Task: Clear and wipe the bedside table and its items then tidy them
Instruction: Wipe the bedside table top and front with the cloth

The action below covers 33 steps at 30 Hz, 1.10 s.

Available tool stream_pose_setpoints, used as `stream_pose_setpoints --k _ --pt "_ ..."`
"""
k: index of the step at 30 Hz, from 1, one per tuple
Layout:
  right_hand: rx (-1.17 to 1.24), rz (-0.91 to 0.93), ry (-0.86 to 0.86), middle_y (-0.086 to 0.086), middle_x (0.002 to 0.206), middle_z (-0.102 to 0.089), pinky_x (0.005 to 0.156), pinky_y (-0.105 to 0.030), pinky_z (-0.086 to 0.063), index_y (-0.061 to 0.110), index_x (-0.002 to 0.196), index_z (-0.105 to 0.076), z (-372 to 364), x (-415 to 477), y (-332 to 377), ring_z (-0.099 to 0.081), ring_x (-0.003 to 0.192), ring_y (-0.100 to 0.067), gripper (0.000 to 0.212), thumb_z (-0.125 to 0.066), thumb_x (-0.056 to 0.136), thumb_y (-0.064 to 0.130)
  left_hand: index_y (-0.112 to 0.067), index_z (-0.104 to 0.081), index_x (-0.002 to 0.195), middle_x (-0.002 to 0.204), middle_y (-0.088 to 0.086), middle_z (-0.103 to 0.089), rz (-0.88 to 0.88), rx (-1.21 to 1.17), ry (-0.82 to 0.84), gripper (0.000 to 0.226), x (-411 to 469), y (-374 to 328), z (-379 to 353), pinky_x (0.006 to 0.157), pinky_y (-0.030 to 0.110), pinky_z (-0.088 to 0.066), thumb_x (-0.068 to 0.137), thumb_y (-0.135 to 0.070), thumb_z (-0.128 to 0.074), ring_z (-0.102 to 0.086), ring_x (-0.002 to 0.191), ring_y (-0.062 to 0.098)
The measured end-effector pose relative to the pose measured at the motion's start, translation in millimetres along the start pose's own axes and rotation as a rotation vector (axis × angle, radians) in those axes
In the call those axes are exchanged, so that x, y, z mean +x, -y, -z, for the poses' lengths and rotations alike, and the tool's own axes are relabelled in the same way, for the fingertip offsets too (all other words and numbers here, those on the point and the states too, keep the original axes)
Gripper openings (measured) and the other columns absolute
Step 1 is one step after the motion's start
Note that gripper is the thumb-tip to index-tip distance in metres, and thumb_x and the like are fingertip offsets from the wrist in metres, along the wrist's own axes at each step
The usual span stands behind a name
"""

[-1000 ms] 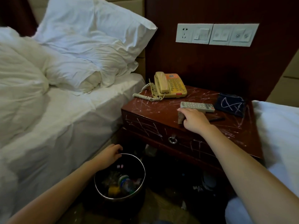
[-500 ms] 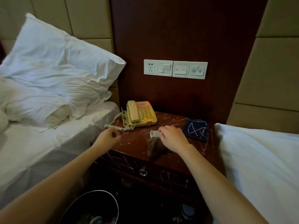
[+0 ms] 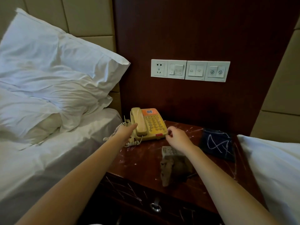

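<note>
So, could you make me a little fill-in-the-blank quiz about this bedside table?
The telephone is ____ in colour.
The remote control is partly hidden by the person's ____ forearm.
The wall switch panel has ____ white plates in a row.
The crumpled cloth beside the remote control is ____.
Missing words: yellow; right; four; brown.

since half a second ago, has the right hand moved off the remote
Yes. The right hand has left the remote and gone back toward the wall, now at the front right corner of the telephone.
</note>
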State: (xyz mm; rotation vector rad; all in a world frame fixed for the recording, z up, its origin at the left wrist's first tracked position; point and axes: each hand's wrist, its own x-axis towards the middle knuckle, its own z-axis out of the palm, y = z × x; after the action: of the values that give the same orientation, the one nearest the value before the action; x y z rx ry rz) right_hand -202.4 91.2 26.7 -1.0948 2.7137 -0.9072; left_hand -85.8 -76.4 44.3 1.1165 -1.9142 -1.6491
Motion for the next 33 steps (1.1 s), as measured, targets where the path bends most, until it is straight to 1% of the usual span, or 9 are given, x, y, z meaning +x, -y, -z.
stream_pose_setpoints --k 3,6,10,14,19,25,28,31,33 --pt "0.039 -0.093 -0.019 -0.011 0.131 -0.051 0.088 -0.031 -0.044 0.010 0.135 -0.044 -9.8 24.4 -1.1 -0.053 0.115 -0.025 0.040 -0.048 0.098 0.025 0.000 -0.039 0.135 0.129 0.018 -0.051 0.020 -0.019 -0.008 0.061 27.3 -1.7 -14.5 0.091 0.037 -0.046 0.091 -0.038 -0.056 -0.051 0.117 0.034" --pt "0.113 -0.170 -0.014 -0.014 0.139 -0.046 0.095 -0.032 -0.040 0.007 0.141 -0.036 -18.3 44.6 -3.6 -0.046 0.126 -0.028 0.047 -0.046 0.099 0.026 0.001 -0.042 0.133 0.121 0.017 -0.054 -0.012 0.100 -0.040 0.057 45.3 -4.5 -23.9 0.082 0.032 -0.042 0.093 -0.039 -0.052 -0.051 0.117 0.033" --pt "0.186 -0.226 -0.016 -0.011 0.120 -0.057 0.073 -0.026 -0.040 0.005 0.129 -0.049 -28.7 67.2 -5.8 -0.056 0.105 -0.024 0.036 -0.046 0.098 0.024 -0.003 -0.036 0.135 0.137 0.018 -0.039 -0.071 0.419 -0.260 0.066 66.5 -4.6 -16.9 0.105 0.042 -0.033 0.090 -0.049 -0.050 -0.034 0.129 0.035" --pt "0.219 -0.311 -0.027 -0.006 0.088 -0.058 0.054 -0.026 -0.035 0.007 0.094 -0.058 -37.0 88.4 -7.9 -0.057 0.087 -0.024 0.021 -0.046 0.096 0.024 -0.002 -0.031 0.141 0.140 0.017 -0.042 0.086 0.118 -0.040 0.071 86.6 -1.4 -12.2 0.102 0.040 -0.038 0.090 -0.047 -0.052 -0.041 0.128 0.034" --pt "0.290 -0.429 -0.040 -0.014 0.113 -0.060 0.071 -0.029 -0.041 0.002 0.113 -0.059 -40.2 99.6 -0.6 -0.057 0.100 -0.028 0.027 -0.043 0.093 0.011 -0.006 -0.030 0.142 0.142 0.014 -0.041 0.118 0.023 0.049 0.085 103.8 -3.9 -11.3 0.103 0.044 -0.038 0.081 -0.055 -0.062 -0.043 0.128 0.033" --pt "0.351 -0.383 0.016 -0.013 0.118 -0.060 0.081 -0.031 -0.047 0.003 0.115 -0.057 -59.5 100.9 21.9 -0.057 0.108 -0.028 0.025 -0.045 0.093 0.010 -0.010 -0.037 0.138 0.133 0.015 -0.049 0.147 0.105 0.060 0.090 140.3 -6.9 17.8 0.094 0.042 -0.045 0.071 -0.065 -0.064 -0.051 0.116 0.032" --pt "0.370 -0.350 0.043 -0.012 0.117 -0.061 0.084 -0.032 -0.050 0.003 0.114 -0.058 -67.0 101.6 31.8 -0.059 0.107 -0.030 0.026 -0.048 0.093 0.013 -0.012 -0.035 0.140 0.138 0.014 -0.045 0.143 0.199 0.092 0.089 150.5 -10.7 23.9 0.091 0.038 -0.041 0.074 -0.068 -0.056 -0.047 0.122 0.032" --pt "0.369 -0.312 0.091 -0.015 0.111 -0.064 0.086 -0.037 -0.053 0.006 0.097 -0.063 -66.0 99.8 35.8 -0.062 0.101 -0.032 0.019 -0.048 0.091 0.016 -0.009 -0.033 0.142 0.144 0.014 -0.039 0.126 0.266 0.107 0.079 153.0 -15.7 23.4 0.101 0.040 -0.033 0.085 -0.062 -0.048 -0.039 0.130 0.032" --pt "0.355 -0.283 0.098 -0.012 0.099 -0.060 0.084 -0.038 -0.050 0.016 0.075 -0.053 -59.6 96.1 36.9 -0.059 0.092 -0.028 0.017 -0.046 0.091 0.015 -0.005 -0.033 0.142 0.145 0.016 -0.038 0.118 0.329 0.072 0.078 147.0 -19.3 22.3 0.105 0.042 -0.030 0.088 -0.061 -0.043 -0.037 0.131 0.034"
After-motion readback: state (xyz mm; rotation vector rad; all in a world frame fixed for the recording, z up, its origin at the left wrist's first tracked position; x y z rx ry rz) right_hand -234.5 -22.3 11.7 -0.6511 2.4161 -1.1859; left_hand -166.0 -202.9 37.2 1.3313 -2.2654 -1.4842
